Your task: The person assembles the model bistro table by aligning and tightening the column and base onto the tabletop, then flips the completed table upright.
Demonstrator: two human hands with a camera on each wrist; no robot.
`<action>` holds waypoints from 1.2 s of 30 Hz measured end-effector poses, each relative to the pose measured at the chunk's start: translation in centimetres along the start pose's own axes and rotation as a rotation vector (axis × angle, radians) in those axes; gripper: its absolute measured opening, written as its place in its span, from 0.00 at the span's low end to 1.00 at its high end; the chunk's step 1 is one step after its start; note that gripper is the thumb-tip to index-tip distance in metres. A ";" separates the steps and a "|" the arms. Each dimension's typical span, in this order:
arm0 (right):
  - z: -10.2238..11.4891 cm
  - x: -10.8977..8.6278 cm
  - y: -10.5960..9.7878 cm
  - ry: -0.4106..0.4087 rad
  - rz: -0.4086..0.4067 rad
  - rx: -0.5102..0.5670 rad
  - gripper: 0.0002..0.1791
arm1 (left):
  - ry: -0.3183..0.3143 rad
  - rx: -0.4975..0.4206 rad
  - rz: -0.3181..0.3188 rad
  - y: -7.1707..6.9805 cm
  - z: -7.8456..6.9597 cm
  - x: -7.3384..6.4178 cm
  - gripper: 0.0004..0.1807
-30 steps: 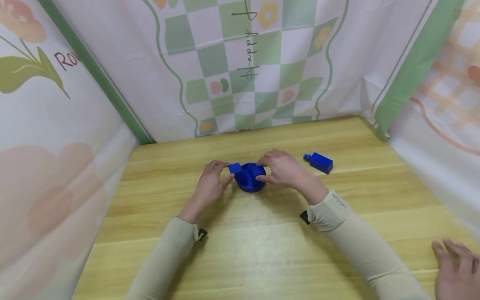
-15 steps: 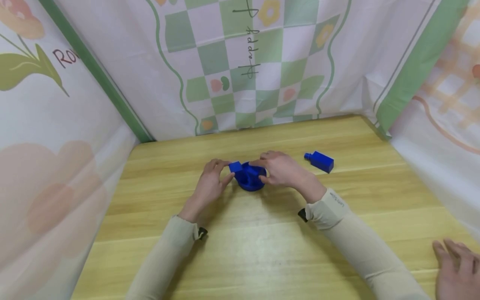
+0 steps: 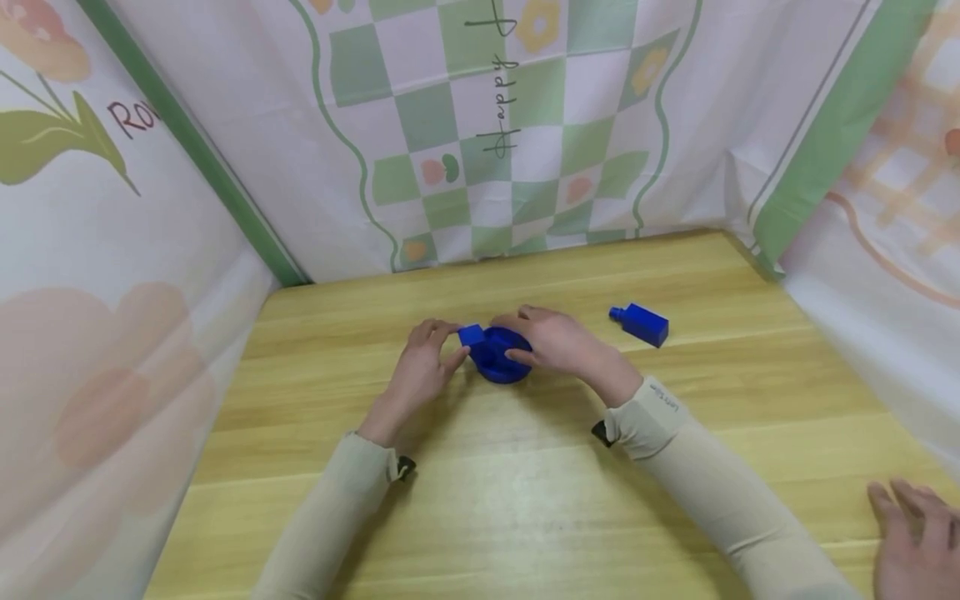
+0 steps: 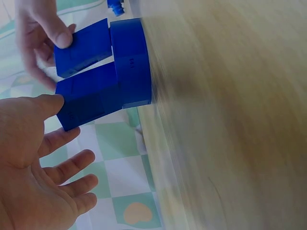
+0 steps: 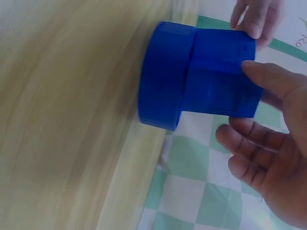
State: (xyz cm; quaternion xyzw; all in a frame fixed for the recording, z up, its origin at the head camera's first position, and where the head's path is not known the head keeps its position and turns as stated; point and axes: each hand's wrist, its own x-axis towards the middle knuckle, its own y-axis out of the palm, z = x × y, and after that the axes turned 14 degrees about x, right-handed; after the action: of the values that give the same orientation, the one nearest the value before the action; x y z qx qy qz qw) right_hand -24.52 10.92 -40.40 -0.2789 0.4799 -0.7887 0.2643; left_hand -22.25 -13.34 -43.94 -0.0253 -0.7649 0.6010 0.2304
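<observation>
A round blue base (image 3: 504, 375) sits on the wooden table, with two blue blocks standing up from it. My left hand (image 3: 417, 368) pinches the top of the left block (image 4: 90, 99) between thumb and fingers; its lower fingers are spread out. At the other block (image 5: 217, 93), my right hand (image 3: 564, 342) has its thumb on one side and fingers curled at the opposite edge. In the left wrist view a narrow gap shows between the two blocks. Their lower ends are hidden inside the base's rim.
A blue bottle-shaped piece (image 3: 642, 325) with a narrow neck lies on the table (image 3: 495, 500) to the right of the base. Another person's hand (image 3: 917, 537) rests at the right table edge. Patterned cloth (image 3: 480, 117) hangs along the back and sides.
My right hand has shifted slightly left over the base, with its block moving left too. The left hand, base and bottle-shaped piece look about the same.
</observation>
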 end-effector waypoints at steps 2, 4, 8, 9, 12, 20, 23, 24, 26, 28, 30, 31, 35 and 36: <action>0.0 0.0 0.0 0.005 0.018 -0.028 0.28 | -0.005 0.000 0.008 0.1 0.0 0.0 0.24; -0.1 0.0 0.0 0.029 0.040 -0.029 0.29 | 0.001 0.001 -0.002 0.1 0.0 0.0 0.24; -0.3 0.2 -0.3 0.090 0.056 -0.001 0.29 | 0.019 0.004 -0.038 0.1 0.0 0.0 0.24; -0.4 0.2 -0.3 0.113 0.046 0.007 0.29 | 0.023 0.006 -0.044 0.1 0.0 0.0 0.24; -0.5 0.1 -0.2 0.179 0.008 0.031 0.28 | 0.022 0.011 -0.040 0.2 0.1 0.0 0.24; -0.4 -0.1 -0.2 0.180 -0.016 0.035 0.28 | 0.021 0.011 -0.042 0.2 0.1 -0.1 0.24; -0.4 -0.2 -0.3 0.176 -0.012 -0.005 0.28 | 0.021 0.015 -0.044 0.1 0.1 -0.1 0.24; -0.3 -0.3 -0.4 0.178 -0.007 -0.011 0.28 | 0.021 0.018 -0.042 0.1 0.1 -0.1 0.24; -0.3 -0.4 -0.5 0.172 0.005 -0.015 0.29 | 0.017 0.019 -0.035 0.1 0.1 -0.1 0.24; -0.2 -0.5 -0.7 0.159 0.017 -0.012 0.28 | 0.013 0.014 -0.030 0.1 0.1 -0.1 0.24; -0.2 -0.5 -0.8 0.143 0.019 -0.013 0.28 | 0.014 0.013 -0.030 0.2 0.2 -0.1 0.24; -0.3 -0.6 -0.8 0.140 0.017 -0.018 0.27 | 0.016 0.010 -0.035 0.2 0.2 -0.1 0.24; -0.3 -0.8 -0.8 0.144 0.008 -0.030 0.26 | 0.024 0.010 -0.047 0.2 0.2 -0.1 0.24; -0.3 -0.8 -0.9 0.145 0.009 -0.029 0.27 | 0.024 0.011 -0.046 0.2 0.2 -0.1 0.24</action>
State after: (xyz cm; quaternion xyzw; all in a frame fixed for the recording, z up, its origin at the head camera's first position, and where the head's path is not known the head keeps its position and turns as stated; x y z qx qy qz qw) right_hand -24.28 12.03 -39.90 -0.2227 0.5106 -0.7984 0.2285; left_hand -22.29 -13.52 -44.22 -0.0134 -0.7592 0.5995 0.2533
